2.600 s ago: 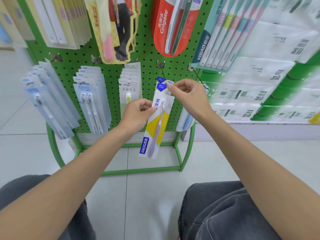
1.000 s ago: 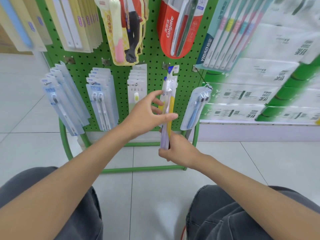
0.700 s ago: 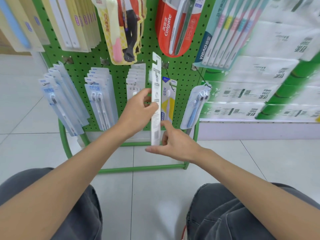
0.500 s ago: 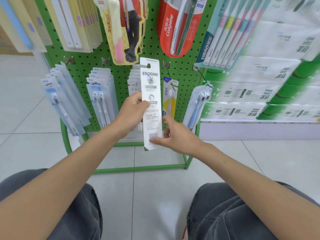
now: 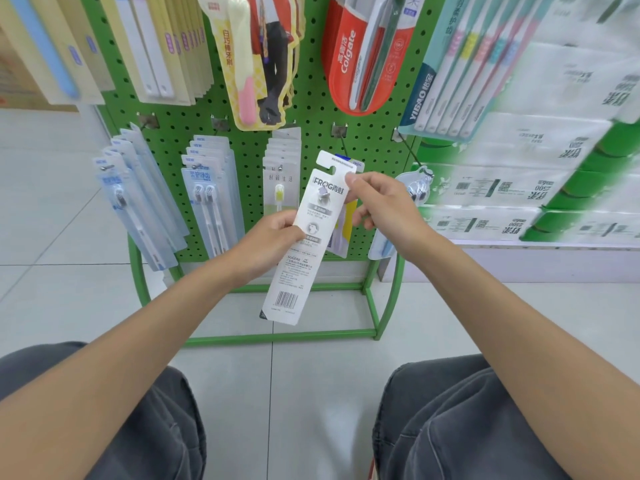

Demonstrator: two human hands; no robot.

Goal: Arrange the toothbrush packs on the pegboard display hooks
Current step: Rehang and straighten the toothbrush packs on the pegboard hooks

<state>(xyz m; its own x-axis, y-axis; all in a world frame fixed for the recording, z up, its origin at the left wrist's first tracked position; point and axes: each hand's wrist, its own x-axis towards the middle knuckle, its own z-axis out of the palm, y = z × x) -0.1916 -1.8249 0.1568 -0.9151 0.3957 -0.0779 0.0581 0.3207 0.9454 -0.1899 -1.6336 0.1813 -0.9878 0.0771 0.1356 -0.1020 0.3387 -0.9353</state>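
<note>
Two hands hold one white toothbrush pack [image 5: 304, 244] in front of the green pegboard [image 5: 311, 133] — its back, with one bar code, faces us. The left hand [image 5: 268, 237] curls its fingers round the pack's left edge. The right hand [image 5: 381, 206] pinches the top corner. Just behind hangs one yellow pack [image 5: 350, 209] on one hook [image 5: 343, 142].
</note>
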